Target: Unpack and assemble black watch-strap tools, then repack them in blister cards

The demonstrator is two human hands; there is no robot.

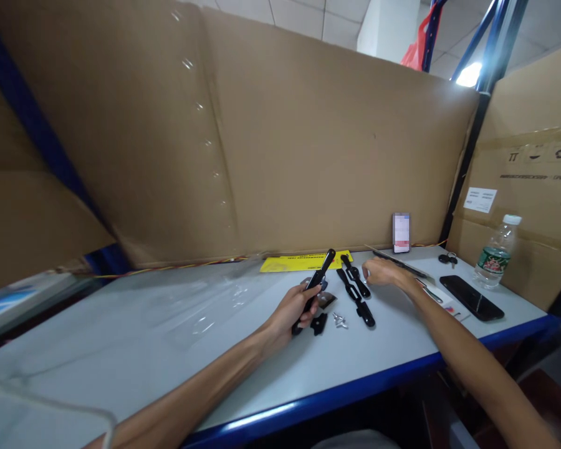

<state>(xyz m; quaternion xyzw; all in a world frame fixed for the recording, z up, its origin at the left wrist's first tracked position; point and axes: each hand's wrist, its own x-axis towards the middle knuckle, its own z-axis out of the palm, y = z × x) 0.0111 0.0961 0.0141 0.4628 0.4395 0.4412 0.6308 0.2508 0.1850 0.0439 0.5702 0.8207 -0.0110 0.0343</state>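
My left hand [295, 310] is closed around a long black handle [326, 262], which is tilted up to the right. Under and beside that hand lie a dark metal blade piece [326, 300] and a small black part [318, 324]. A little pile of silver screws [340, 320] sits just to the right. Several black handle-shaped parts [355, 287] lie between my two hands. My right hand [378, 272] is at the right of these parts, low over the table, its fingers curled; what they hold, if anything, is hidden.
A yellow sheet [290, 263] and clear plastic film [215, 305] lie on the white table [243, 386]. Toward the right are a black phone [471, 297], keys [447, 259], a water bottle [496, 252] and an upright phone [401, 232]. Cardboard [318, 149] walls the back.
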